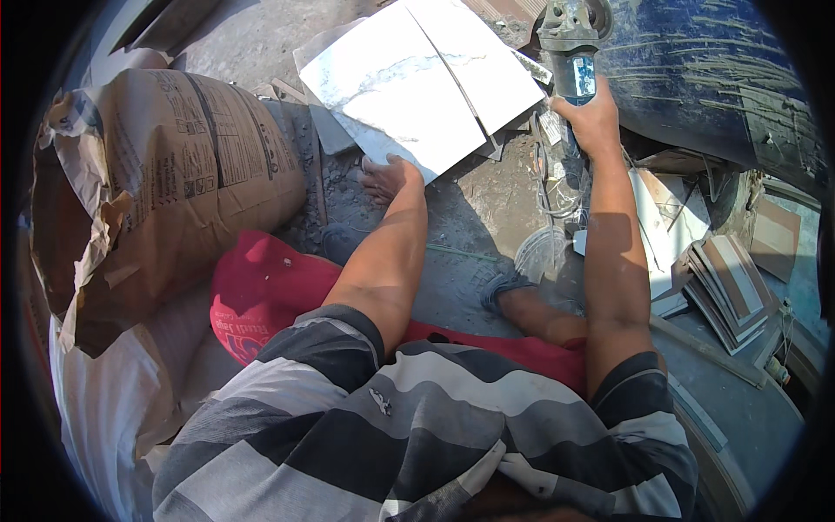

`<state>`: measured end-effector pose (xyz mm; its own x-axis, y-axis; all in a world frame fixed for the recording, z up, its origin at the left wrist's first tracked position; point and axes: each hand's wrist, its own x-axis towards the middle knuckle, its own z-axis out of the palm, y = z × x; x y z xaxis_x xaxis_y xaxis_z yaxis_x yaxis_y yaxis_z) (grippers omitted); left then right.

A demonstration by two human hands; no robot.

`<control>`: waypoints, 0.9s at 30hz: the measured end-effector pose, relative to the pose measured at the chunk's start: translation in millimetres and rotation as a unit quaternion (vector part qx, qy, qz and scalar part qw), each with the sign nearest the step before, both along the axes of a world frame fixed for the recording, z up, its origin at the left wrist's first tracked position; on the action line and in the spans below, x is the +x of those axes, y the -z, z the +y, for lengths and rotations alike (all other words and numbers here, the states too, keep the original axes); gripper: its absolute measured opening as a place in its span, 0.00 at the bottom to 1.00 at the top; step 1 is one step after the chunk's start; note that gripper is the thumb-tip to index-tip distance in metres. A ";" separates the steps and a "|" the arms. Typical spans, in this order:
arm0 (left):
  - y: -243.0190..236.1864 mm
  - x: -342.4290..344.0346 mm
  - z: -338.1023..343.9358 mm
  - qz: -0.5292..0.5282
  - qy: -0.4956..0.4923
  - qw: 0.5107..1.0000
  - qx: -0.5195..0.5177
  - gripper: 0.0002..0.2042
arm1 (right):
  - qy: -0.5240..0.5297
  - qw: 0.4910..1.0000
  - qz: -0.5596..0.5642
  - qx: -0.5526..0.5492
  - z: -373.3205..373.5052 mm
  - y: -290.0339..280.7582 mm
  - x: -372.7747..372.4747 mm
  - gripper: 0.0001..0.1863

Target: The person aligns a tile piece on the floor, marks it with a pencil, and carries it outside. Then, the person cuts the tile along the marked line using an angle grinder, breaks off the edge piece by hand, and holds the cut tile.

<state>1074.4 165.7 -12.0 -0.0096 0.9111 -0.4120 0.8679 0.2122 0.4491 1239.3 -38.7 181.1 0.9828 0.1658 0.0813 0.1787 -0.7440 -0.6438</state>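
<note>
A large white marble-patterned tile (370, 74) lies tilted in front of me, with a long dark line across it; I cannot tell whether that is a cut or a thin strip. At the tile's near corner, my left hand (393, 178) grips the edge, its fingers partly hidden. My right hand (597, 117) is wrapped round the body of an angle grinder (574, 52), held to the right of the tile with its head pointing away from me. The grinder's disc is only partly visible at the top edge.
An open brown paper sack (217, 139) stands at the left. A blue, mud-streaked barrel (687, 70) lies at the far right. Cut tile pieces (731, 287) are stacked below it. A cable (557, 196) and a clear plastic container (541, 252) are near my foot.
</note>
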 end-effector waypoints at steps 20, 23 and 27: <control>-170.6 156.1 -80.8 -0.709 0.004 0.529 -0.467 0.27 | -0.096 0.986 0.032 -0.130 37.8 -43.4 22.1 0.32; -166.1 155.4 -86.3 -0.707 -0.001 0.473 -0.526 0.24 | -0.115 0.983 0.035 -0.140 30.6 -43.9 24.8 0.32; -161.0 152.8 -98.9 -0.690 -0.024 0.453 -0.564 0.19 | -0.132 0.981 0.030 -0.142 15.9 -39.7 25.9 0.33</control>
